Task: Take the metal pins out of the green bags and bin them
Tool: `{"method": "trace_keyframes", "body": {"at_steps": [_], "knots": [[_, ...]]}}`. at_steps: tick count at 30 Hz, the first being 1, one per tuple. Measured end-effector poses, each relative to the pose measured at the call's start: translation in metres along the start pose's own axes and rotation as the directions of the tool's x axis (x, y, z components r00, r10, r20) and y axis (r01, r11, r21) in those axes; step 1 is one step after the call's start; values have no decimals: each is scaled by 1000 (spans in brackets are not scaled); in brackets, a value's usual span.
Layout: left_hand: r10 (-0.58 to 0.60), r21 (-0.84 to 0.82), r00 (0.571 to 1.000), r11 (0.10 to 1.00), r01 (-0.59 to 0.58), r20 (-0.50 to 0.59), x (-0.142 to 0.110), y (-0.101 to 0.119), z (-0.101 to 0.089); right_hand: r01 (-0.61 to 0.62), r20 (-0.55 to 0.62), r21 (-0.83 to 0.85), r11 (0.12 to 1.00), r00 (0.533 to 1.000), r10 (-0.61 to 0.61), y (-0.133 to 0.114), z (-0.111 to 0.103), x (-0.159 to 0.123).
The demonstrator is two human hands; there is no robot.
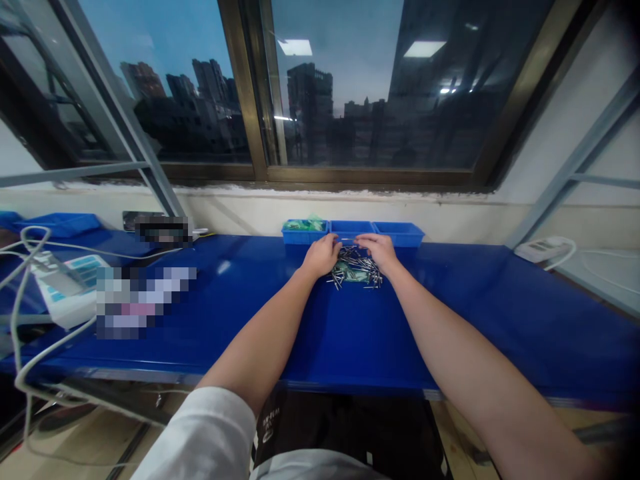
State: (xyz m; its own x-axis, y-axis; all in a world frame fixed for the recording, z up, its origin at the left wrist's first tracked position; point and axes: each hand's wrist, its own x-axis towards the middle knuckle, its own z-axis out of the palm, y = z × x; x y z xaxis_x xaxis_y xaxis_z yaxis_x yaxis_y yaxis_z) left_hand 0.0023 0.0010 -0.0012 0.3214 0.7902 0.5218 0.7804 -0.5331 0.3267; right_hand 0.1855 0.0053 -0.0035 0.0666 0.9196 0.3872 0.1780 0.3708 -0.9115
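Note:
On the blue table lies a loose pile of slim, shiny metal pins, screw-like but too small to tell exactly. Pale green plastic shows among them. My left hand is at the pile's left edge, fingers bent together. My right hand reaches over its right side with fingertips pinched. A thin metal pin spans the gap between both sets of fingertips, just above the far side of the pile. Its ends are hidden by my fingers.
Three blue bins stand behind my hands: a left bin with green plastic inside, a middle bin and a right bin. A white scale-like device and cables are at left. A white power strip lies at right.

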Motion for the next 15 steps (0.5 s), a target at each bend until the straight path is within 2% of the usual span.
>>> {"method": "trace_keyframes", "body": {"at_steps": [4, 7, 11, 15], "knots": [[-55, 67, 998, 996, 54, 10, 0, -3, 2, 37, -156, -146, 989, 986, -60, 3, -9, 4], [-84, 124, 995, 989, 77, 47, -1, -4, 2, 41, -228, -370, 928, 964, -134, 7, -19, 5], [-115, 170, 989, 981, 97, 96, -2, -5, 2, -48, -220, -648, 760, 967, -126, 8, -25, 2], [-125, 190, 985, 977, 100, 122, -3, -6, 3, -50, -130, -764, 643, 988, -79, 7, -22, -1]]}}
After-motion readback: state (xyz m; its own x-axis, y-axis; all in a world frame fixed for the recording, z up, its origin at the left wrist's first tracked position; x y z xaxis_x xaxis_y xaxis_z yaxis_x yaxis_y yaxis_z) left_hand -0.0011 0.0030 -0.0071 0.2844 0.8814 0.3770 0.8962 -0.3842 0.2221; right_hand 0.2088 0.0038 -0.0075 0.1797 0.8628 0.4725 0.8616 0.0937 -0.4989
